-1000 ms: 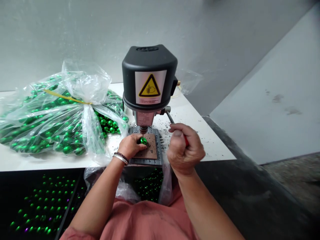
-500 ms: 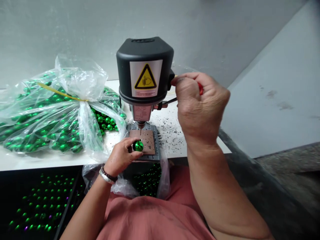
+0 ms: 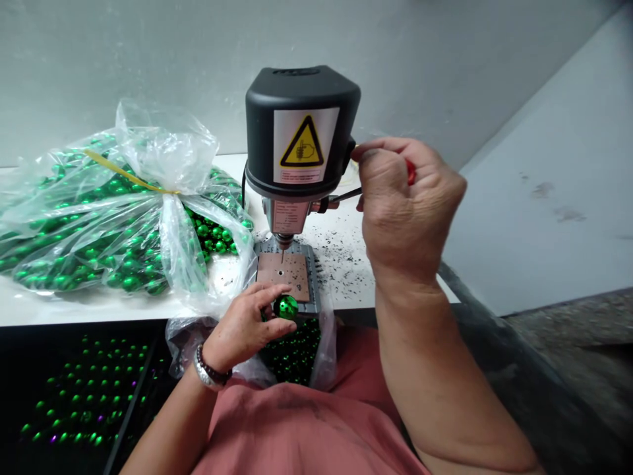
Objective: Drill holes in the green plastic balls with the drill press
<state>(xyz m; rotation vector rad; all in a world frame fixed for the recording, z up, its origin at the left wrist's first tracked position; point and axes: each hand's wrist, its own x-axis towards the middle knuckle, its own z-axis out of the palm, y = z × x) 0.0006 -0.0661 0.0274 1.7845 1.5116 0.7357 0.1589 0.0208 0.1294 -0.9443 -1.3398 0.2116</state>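
Observation:
A small black bench drill (image 3: 301, 132) stands at the front edge of a white table (image 3: 89, 307). My right hand (image 3: 405, 204) is closed around the drill's red-knobbed lever (image 3: 410, 172), held up beside the drill head. My left hand (image 3: 244, 326) pinches a shiny green ball (image 3: 286, 307) between thumb and fingers, just in front of the drill's brown work plate (image 3: 283, 274) and above an open plastic bag of green balls (image 3: 297, 356). The drill bit (image 3: 283, 249) hangs raised above the plate.
A large tied clear bag full of green balls (image 3: 109, 224) lies on the table left of the drill. Dark drilling chips (image 3: 336, 254) are scattered right of the base. A dark bin with more green balls (image 3: 79, 396) sits below the table at left. A grey wall rises behind.
My right hand has raised the lever from low beside the plate to beside the drill head, lifting the bit. My left hand has drawn the green ball off the plate toward me.

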